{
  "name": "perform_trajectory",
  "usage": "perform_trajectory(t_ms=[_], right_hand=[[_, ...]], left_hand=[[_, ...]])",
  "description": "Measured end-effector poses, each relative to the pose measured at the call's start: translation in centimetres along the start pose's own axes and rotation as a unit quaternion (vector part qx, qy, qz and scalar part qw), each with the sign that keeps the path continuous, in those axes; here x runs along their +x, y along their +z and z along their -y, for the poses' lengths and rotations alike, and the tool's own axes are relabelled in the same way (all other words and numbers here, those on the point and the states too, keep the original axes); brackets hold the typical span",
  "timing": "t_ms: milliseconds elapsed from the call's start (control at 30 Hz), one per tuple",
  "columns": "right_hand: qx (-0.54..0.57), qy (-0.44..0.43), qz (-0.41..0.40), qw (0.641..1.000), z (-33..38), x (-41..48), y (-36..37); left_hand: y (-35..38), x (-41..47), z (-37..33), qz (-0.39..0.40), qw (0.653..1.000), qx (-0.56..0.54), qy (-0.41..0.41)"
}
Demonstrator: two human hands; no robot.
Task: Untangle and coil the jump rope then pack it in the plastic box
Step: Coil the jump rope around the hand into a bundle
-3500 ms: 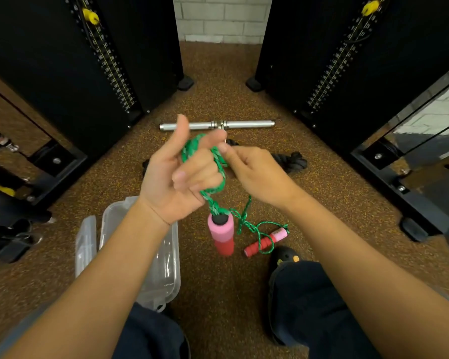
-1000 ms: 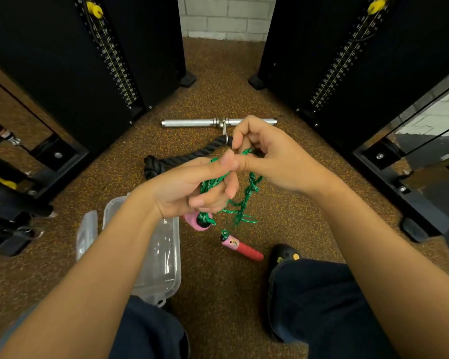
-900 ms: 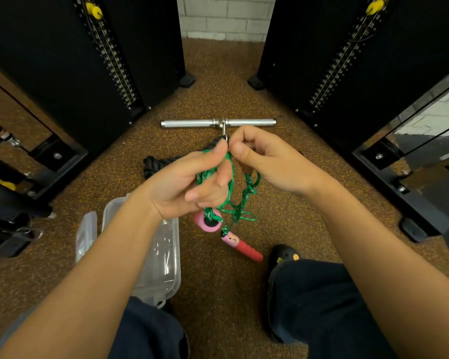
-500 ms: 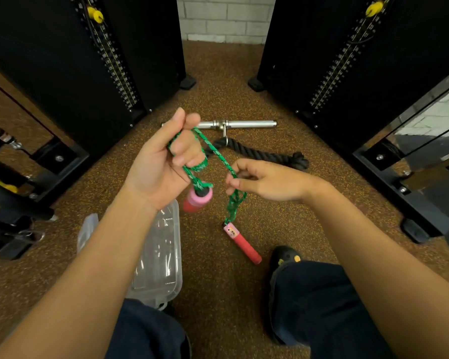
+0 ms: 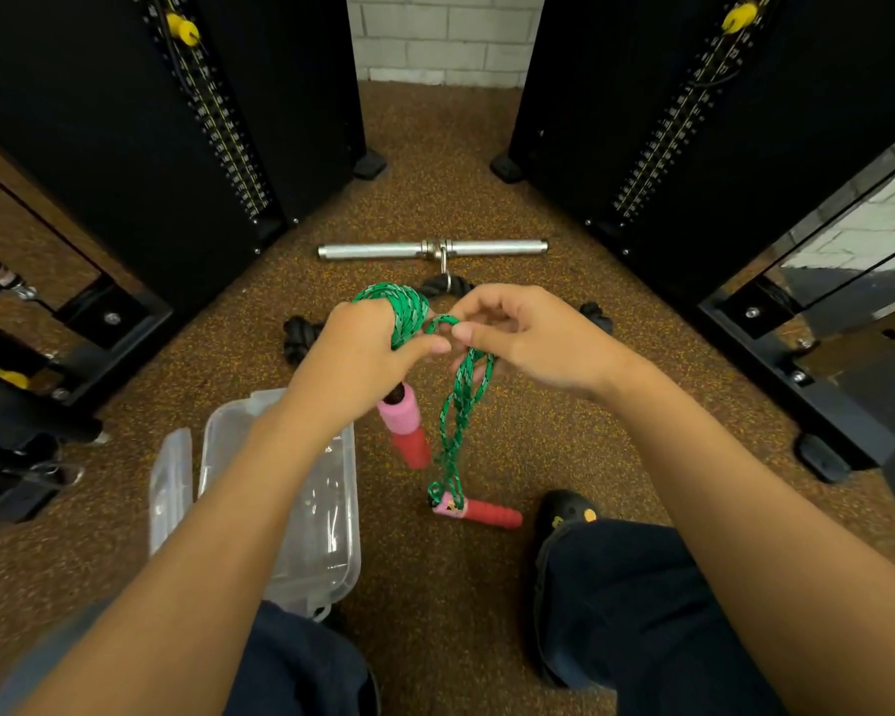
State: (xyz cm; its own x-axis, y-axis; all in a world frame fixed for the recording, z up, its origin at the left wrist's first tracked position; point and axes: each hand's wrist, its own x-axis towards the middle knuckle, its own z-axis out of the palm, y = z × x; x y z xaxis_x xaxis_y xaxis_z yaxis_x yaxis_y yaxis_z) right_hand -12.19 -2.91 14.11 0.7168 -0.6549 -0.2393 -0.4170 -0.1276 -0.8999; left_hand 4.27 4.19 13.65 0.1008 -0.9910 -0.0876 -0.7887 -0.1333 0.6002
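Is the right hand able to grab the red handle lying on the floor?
Probably yes. The right hand pinches the green rope above the red handle, and nothing lies between them; it would just have to let go first.

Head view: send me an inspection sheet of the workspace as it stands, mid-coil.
Surface: speckled brown floor.
Job's things: green jump rope partly wound round the left hand; one pink-red handle hangs below that hand, the other handle lies on the floor; clear plastic box open, no rope in it, lid beside it.
Clutter: metal bar; black rope attachment.
Hands: left hand holds the coil; right hand pinches a loop.
Cables: nothing seen on the floor.
Surroundings: black weight stacks on both sides; white brick wall; a shoe.
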Motion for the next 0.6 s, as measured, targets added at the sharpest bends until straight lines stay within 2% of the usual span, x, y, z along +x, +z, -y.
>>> perform_trajectory(t_ms=[100,167,233,300,367,467,600], right_hand=[[0.097,0.020,-0.033,0.995,-0.2,0.3,0.0],[0.101,0.067,-0.056,0.991,-0.7,0.4,-0.3],[-0.059,0.121,-0.026,0.991,-1.7,0.4,-0.6],[-0.222,0.164,0.061,0.959,-2.8,0.3,0.2],[-0.261,0.174,0.090,0.945,-3.7,0.5,1.8],[-0.236,0.145,0.023,0.961,-4.1,0.7,3.6],[-0.230,0.063,-0.065,0.969,-4.0,0.7,4.0]], left_hand=[[-0.4,-0.2,-0.7,-0.055,0.992,-0.111,-0.003],[-0.8,-0.4,-1.1,-0.071,0.981,-0.182,-0.010],[-1.0,-0.5,-1.3,-0.063,0.964,-0.256,-0.010],[-1.1,-0.5,-1.2,-0.050,0.953,-0.300,-0.006],[-1.2,-0.4,-1.1,-0.044,0.942,-0.333,0.002],[-1.3,-0.3,-1.3,-0.041,0.923,-0.382,-0.003],[-1.6,-0.2,-0.8,-0.050,0.906,-0.420,-0.014]])
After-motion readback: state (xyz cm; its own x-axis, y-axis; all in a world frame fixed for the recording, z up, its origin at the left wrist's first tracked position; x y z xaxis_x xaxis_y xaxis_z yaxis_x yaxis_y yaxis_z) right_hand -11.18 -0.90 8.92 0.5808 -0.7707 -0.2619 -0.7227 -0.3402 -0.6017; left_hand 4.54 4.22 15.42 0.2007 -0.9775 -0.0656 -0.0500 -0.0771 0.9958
